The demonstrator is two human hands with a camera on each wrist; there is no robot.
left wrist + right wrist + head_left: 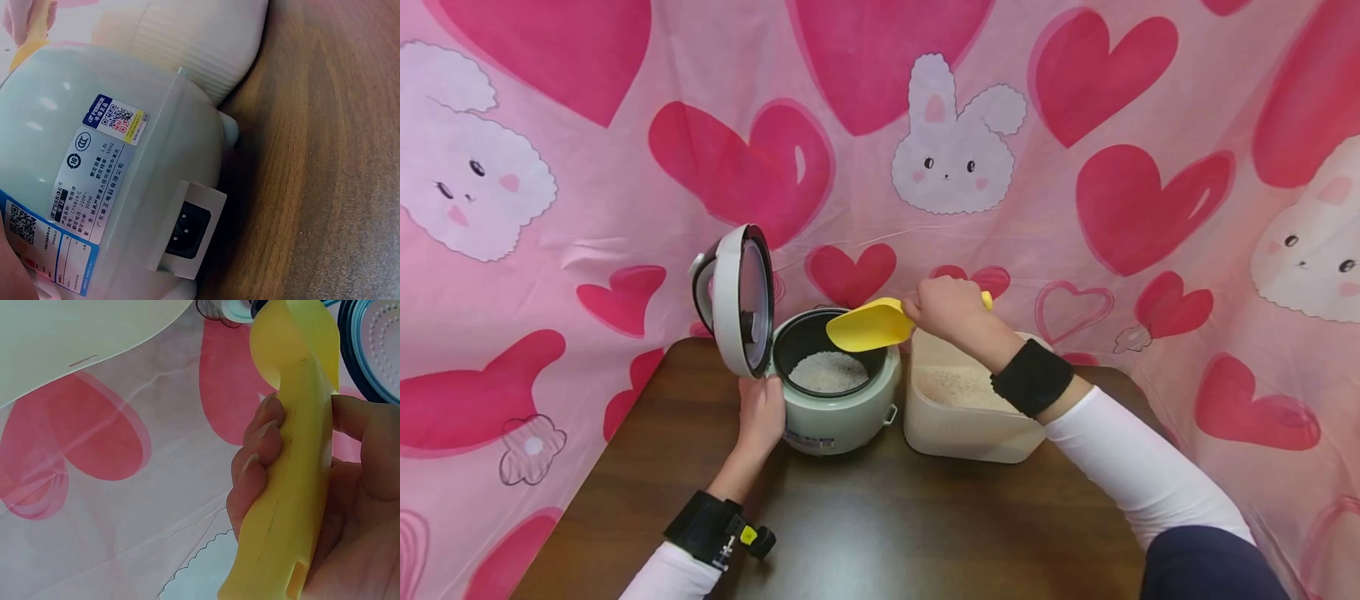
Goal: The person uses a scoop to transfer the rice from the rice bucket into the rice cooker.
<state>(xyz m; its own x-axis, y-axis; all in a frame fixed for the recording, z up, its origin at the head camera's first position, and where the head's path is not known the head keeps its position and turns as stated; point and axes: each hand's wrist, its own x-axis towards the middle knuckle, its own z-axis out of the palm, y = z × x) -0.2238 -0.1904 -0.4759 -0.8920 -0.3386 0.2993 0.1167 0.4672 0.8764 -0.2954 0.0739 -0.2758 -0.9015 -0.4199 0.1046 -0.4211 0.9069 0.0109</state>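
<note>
Lid (737,302), raised upright, stands just above the fingers of the left hand (762,412), which is at the left side of the rice cooker (838,427); those fingers are mostly hidden, so I cannot tell how far they are curled or whether they have hold of the body. Immediately right of them is the cooker itself, its dark inner pot (803,335) bearing a mound of white rice (829,372), below and left of the right hand's fingers. Next comes the yellow scoop (872,323), and the relation that counts is here: its handle lies within the right hand (947,308), fingers curled snugly along one side and thumb on the other, while the blade reaches leftward from those fingers, above the pot's right part. Its long axis runs roughly left to right, with the handle's end poking out right of the fist. The right hand alone holds it; the left is nearer the cooker's wall. Whether the blade carries grains I cannot tell. Below and right of the right fingers, the pale tub (973,440) sits just beside the cooker on the desk (865,533), more rice (958,387) inside. Counted: one lid, one cooker, one inner pot, one scoop, one tub, two lots of rice, two hands.
</note>
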